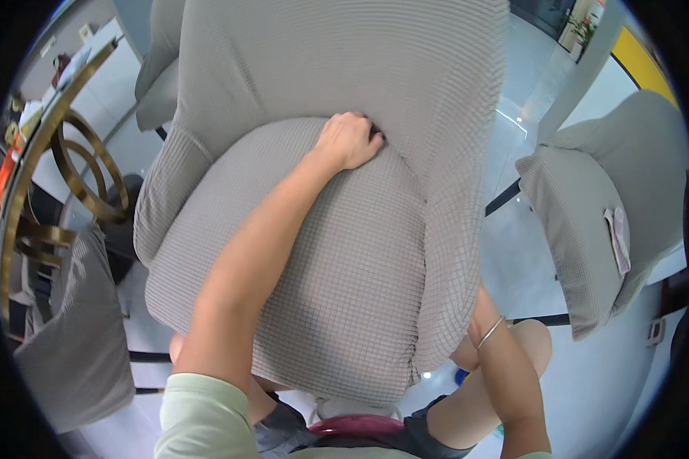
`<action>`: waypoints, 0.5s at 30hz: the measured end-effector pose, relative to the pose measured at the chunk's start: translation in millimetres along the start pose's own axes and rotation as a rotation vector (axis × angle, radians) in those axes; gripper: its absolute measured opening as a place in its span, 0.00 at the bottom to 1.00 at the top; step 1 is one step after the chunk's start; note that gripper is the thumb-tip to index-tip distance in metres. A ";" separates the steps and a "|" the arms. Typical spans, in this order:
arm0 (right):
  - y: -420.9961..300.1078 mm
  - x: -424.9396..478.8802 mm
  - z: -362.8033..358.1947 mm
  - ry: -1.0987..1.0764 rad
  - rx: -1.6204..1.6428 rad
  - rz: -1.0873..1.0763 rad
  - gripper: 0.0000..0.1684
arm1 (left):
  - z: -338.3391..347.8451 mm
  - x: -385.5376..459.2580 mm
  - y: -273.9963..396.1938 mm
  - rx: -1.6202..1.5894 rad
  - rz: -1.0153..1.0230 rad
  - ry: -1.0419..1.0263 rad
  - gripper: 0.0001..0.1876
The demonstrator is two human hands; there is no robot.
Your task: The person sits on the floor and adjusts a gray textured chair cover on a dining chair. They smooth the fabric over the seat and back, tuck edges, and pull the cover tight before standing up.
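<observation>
A chair in a grey ribbed stretch cover (344, 241) stands right in front of me, its seat towards me and its backrest (344, 63) at the far side. My left hand (349, 137) reaches across the seat into the crease at the base of the backrest. Its fingertips are tucked out of sight there, with the thumb on the fabric. My right arm, wearing a bangle (490, 334) at the wrist, goes down beside the chair's right side (453, 275). The right hand itself is hidden behind that side, so its grip does not show.
To the right stands another grey-covered chair (585, 229) with a folded cloth item (618, 240) on its seat. A table with a gold-coloured rim (20, 186) and ring-shaped base (95, 198) is at left. More covered chairs (83, 344) stand there. Below me is a pink seat (356, 425).
</observation>
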State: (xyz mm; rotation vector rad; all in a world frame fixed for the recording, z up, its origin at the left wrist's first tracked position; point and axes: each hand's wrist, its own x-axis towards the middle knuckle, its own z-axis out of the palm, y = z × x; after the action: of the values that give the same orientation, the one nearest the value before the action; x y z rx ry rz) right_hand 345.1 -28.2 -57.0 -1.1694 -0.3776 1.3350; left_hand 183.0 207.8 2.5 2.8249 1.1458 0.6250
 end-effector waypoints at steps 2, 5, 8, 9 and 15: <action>0.0 -2.4 -2.8 0.000 -0.023 -0.013 0.22 | 0.5 -3.7 10.4 -0.046 -0.039 -0.041 0.25; -1.2 -7.4 1.5 -0.003 -0.033 -0.031 0.22 | 9.9 -14.7 2.3 -0.092 -0.056 -0.002 0.27; -1.6 -7.0 3.0 -0.002 -0.049 -0.049 0.22 | 16.7 -15.4 -4.9 -0.124 -0.041 0.021 0.29; -1.7 -7.3 3.7 0.000 -0.046 -0.055 0.22 | 14.9 -12.5 -5.8 -0.126 -0.031 0.020 0.29; -5.8 -7.1 3.9 -0.003 -0.060 -0.066 0.21 | 2.6 -8.6 4.0 -0.068 -0.125 -0.148 0.31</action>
State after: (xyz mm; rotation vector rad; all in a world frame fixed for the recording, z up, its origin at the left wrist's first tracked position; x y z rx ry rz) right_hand 343.2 -31.6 -47.8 -1.1948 -0.4580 1.2756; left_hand 181.0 199.5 -2.2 2.6660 1.2372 0.4308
